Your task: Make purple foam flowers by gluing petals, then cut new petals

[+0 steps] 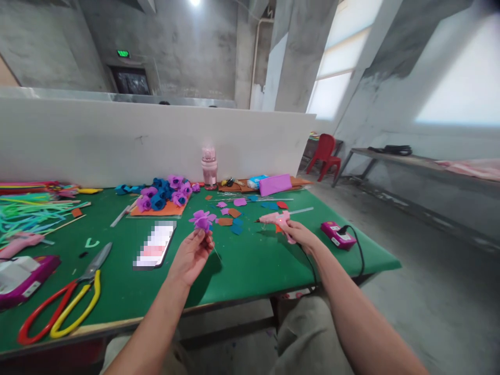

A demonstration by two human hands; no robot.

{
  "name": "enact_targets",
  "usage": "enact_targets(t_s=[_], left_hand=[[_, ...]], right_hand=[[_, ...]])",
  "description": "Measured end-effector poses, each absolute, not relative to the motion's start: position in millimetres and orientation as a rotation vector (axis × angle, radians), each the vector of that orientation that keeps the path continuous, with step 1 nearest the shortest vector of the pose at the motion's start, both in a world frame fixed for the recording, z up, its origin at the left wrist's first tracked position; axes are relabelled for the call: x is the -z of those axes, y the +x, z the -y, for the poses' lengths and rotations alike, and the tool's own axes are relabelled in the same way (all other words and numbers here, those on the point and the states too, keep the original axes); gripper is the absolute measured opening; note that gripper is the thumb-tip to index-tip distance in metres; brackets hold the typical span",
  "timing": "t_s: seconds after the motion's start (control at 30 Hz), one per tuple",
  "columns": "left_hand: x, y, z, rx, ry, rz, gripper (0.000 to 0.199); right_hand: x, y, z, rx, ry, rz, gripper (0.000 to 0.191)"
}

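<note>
Between the fingers of my left hand (195, 252) is a purple paper flower (202, 221), its thin wire stem slanting down to the right. My right hand (299, 235) is wrapped around the handle of a pink hot glue gun (277, 219). A clear glue stick (301, 210) sticks out of its back end, and the nozzle points left toward the flower, apart from it. Cut paper petals in purple, brown, blue and red lie between and behind the hands, among them a brown piece (225, 222).
Scissors (74, 297), a phone (156, 245) and coloured strips (42, 208) lie on the left of the green table (242, 271). Finished flowers (164, 192) and a pink bottle (210, 169) stand by the white partition (156, 135). A purple power strip (338, 235) is at right, its cord over the edge.
</note>
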State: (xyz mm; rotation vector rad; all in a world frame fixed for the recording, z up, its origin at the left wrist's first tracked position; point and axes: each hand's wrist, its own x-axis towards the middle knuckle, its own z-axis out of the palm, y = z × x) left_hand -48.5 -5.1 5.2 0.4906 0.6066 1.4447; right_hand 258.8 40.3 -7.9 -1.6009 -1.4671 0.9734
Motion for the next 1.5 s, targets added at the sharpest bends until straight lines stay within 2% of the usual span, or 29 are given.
enact_targets(t_s=[0.23,0.43,0.5,0.57,0.63,0.7,0.77,1.3,1.5], left_hand=[[-4.6,-47.0,4.7,-1.420,0.509,-0.607,0.021],[-7.1,-43.1,9.4,-1.460,0.537,-0.641,0.022],[-8.2,-41.7,10.9,-1.489,0.569,-0.644,0.021],[-9.0,-40.3,11.7,-1.520,0.603,-0.656,0.020],[-9.6,-38.9,11.6,-1.546,0.628,-0.673,0.020],[-9.8,-37.3,11.2,-1.564,0.639,-0.684,0.021],[-9.9,-35.2,11.1,-1.574,0.650,-0.692,0.022],[-10.9,-26.0,16.8,-1.590,0.728,-0.817,0.026],[-9.1,-25.6,15.7,-1.587,0.729,-0.812,0.025]], right_hand=[[27.6,278.4,-48.5,-0.728,-1.891,1.553,0.035],[1.0,265.5,-37.7,-0.430,-2.045,1.548,0.030],[-13.1,240.8,-27.0,-0.335,-1.885,1.565,0.033],[-24.7,205.0,-12.7,-0.533,-1.515,1.570,0.034],[-31.3,165.3,2.3,-0.882,-1.176,1.477,0.034],[-32.3,130.7,14.3,-1.154,-0.984,1.377,0.031],[-29.3,107.3,21.2,-1.280,-0.887,1.270,0.031],[-16.6,85.1,25.9,-1.342,-0.789,1.094,0.027],[-13.0,86.0,25.7,-1.154,-0.824,1.237,0.029]])
